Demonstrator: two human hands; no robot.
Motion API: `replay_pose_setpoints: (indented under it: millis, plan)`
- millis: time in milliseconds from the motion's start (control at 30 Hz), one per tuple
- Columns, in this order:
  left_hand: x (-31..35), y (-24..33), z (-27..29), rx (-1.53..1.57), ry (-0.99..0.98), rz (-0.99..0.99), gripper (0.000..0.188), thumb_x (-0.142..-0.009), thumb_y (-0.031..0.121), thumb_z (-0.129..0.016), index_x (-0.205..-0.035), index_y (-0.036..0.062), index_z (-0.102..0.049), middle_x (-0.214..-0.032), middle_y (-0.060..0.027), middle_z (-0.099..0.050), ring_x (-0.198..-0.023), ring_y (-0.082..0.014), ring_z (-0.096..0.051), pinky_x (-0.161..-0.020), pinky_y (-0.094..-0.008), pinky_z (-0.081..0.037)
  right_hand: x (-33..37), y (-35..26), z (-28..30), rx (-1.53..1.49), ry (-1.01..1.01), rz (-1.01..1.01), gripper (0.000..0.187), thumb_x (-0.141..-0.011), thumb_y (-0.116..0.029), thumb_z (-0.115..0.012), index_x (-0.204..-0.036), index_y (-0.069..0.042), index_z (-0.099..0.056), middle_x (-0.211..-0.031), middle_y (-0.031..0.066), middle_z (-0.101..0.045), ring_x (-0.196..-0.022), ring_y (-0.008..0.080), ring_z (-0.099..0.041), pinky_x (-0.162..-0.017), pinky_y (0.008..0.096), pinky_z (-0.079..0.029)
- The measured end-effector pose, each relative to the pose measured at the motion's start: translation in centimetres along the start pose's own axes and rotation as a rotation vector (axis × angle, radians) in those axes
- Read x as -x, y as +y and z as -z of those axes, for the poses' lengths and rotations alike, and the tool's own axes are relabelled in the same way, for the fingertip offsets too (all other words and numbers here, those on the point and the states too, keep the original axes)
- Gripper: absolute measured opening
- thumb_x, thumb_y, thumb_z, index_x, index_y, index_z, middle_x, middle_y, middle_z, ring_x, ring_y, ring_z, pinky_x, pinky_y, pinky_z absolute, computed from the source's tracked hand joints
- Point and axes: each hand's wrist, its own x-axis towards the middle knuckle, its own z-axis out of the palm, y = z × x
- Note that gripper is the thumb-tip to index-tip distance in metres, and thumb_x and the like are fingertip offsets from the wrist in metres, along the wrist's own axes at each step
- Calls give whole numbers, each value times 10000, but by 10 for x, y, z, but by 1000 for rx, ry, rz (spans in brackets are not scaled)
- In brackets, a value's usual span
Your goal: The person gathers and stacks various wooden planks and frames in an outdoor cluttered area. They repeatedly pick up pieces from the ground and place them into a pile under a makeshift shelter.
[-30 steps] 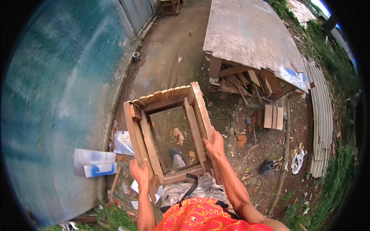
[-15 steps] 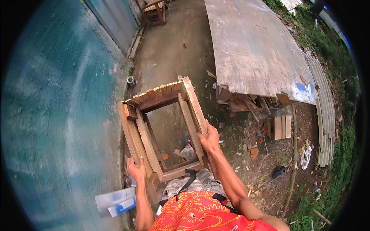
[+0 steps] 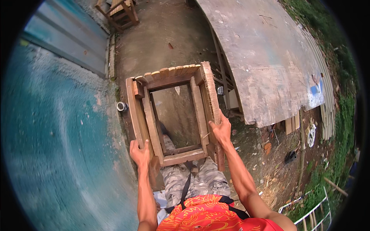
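A brown wooden chair frame is held up in front of me, its middle open so that the ground shows through. Short upright slats line its far side. My left hand is closed on the outer rail at the left, with the thumb on the inner side. On the right, my right hand grips the rough-edged side board, fingers partly hidden behind it. The near rail hangs just ahead of my camouflage trousers.
A blue-green wall and a grey metal door run along the left. A small can stands by the wall's foot. Ahead is another wooden chair. A plywood-topped table fills the right, with corrugated sheets beyond.
I have moved forward and my view has turned, bringing the door and far chair closer. The chair frame is still in both hands, now straighter. A white metal rack appears at lower right.
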Motion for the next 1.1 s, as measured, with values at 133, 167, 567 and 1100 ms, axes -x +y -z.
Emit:
replay_pose_setpoints:
  millis: [133,167,567,1100]
  plan:
    - [-123,-16,-37,53,-98,-95,226,-720,82,-769,-830,-24,-602,-806,-149,-544,-757,-360,-556,-690,-423,-440,-56,-24,-51,1,95,-127,711,-738,-129,-728,-1382,27,-470,-1139,247,-636,-1091,372,-580,-977,419,-443]
    - [-165,-19,-51,66,-122,-120,232,-719,86,-772,-829,-25,-600,-806,-149,-544,-756,-360,-554,-689,-423,-439,-77,-34,-69,3,141,-145,710,-738,-133,-727,-1382,25,-472,-1141,251,-635,-1095,371,-580,-980,420,-442]
    - [-487,11,-215,-6,-489,-445,279,-758,157,-759,-913,-37,-634,-820,-179,-542,-759,-384,-546,-707,-443,-443,-259,-41,-206,-75,447,-438,695,-742,-159,-711,-1357,64,-475,-1159,273,-630,-1115,403,-577,-996,424,-432]
    - [-724,18,-498,-28,-738,-634,258,-764,147,-761,-893,-46,-647,-830,-161,-565,-785,-348,-566,-744,-415,-456,-491,40,-359,35,680,-603,689,-726,-141,-703,-1356,37,-489,-1143,265,-640,-1092,404,-596,-978,427,-452]
